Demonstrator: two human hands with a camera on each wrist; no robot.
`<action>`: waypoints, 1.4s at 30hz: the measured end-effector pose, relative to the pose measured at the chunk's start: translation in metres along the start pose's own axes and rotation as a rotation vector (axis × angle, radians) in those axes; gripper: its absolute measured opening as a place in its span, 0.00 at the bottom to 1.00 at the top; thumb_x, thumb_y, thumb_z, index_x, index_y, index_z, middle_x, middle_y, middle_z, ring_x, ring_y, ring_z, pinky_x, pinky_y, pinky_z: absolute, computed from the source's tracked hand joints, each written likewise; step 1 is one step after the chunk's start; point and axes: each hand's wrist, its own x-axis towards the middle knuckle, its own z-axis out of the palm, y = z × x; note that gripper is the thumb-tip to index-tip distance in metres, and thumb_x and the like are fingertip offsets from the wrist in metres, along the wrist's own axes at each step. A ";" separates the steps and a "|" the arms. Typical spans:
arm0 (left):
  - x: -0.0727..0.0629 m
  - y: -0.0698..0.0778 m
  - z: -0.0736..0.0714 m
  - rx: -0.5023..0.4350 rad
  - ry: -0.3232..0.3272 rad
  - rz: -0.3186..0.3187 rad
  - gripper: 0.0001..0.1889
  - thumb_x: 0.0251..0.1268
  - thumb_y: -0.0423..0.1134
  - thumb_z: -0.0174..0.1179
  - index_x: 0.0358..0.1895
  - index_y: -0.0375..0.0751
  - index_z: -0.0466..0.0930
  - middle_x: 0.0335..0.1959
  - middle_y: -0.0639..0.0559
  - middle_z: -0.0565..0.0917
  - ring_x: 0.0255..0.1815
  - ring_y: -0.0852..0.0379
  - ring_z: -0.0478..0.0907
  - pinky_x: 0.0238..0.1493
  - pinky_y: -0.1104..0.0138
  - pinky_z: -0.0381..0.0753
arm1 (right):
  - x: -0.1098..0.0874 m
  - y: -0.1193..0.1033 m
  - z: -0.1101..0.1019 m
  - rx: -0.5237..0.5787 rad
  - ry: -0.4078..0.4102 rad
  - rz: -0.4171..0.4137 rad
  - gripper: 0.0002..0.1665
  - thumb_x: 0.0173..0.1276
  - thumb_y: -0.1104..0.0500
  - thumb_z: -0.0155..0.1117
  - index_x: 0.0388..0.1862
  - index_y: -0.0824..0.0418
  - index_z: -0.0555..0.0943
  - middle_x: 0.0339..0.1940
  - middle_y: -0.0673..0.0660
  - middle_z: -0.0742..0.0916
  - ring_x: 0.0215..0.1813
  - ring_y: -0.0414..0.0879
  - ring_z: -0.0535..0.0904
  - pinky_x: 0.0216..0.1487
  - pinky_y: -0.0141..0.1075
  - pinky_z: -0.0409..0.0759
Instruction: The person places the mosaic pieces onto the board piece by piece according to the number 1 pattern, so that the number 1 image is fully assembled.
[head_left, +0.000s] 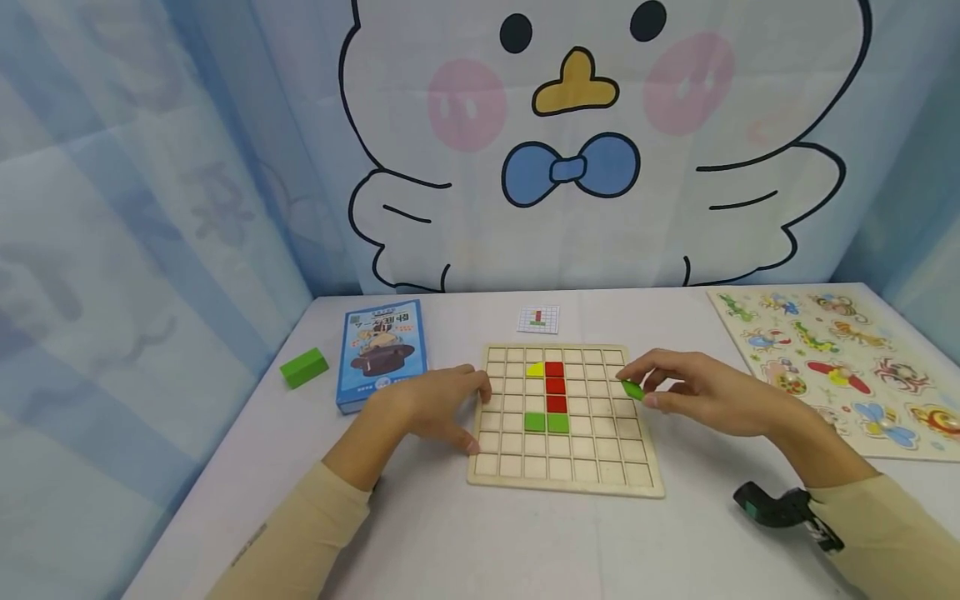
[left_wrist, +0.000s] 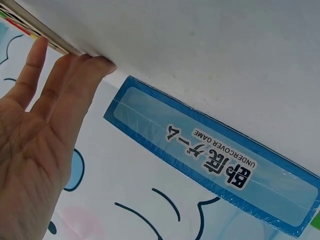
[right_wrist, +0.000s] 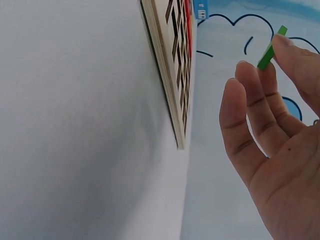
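A wooden grid board (head_left: 517, 468) lies flat on the white table. Three red square tiles (head_left: 555, 386) stand in a column on it, a yellow tile (head_left: 536, 370) with a slanted side sits left of the top one, and two green square tiles (head_left: 535, 422) lie side by side at the bottom. My left hand (head_left: 438, 404) touches the board's left edge, thumb and fingers spread apart. Just above the board's right edge, my right hand (head_left: 701, 392) pinches a thin green tile (right_wrist: 272, 49) between thumb and fingers; the other fingers are loosely bent.
Behind the board lies a small pattern card (head_left: 538, 319). To the left are a blue game box (head_left: 381, 354) and a green block (head_left: 303, 367). A wooden picture board with insects and animals (head_left: 832, 358) lies at the right. A printed curtain (head_left: 600, 233) hangs behind the table.
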 end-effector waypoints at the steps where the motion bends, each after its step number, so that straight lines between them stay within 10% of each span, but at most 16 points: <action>1: 0.000 0.000 0.000 0.000 -0.003 -0.001 0.32 0.51 0.56 0.79 0.59 0.59 0.74 0.62 0.57 0.75 0.57 0.55 0.73 0.65 0.56 0.77 | 0.002 0.000 0.001 0.006 -0.002 -0.003 0.20 0.77 0.60 0.63 0.65 0.59 0.78 0.57 0.59 0.84 0.53 0.43 0.80 0.49 0.35 0.83; 42: 0.001 0.000 -0.003 -0.003 -0.017 -0.009 0.32 0.51 0.55 0.80 0.57 0.60 0.73 0.65 0.58 0.74 0.58 0.55 0.73 0.67 0.55 0.75 | 0.044 -0.003 0.029 0.055 -0.135 -0.032 0.20 0.77 0.55 0.64 0.65 0.54 0.79 0.58 0.52 0.84 0.54 0.47 0.80 0.54 0.38 0.81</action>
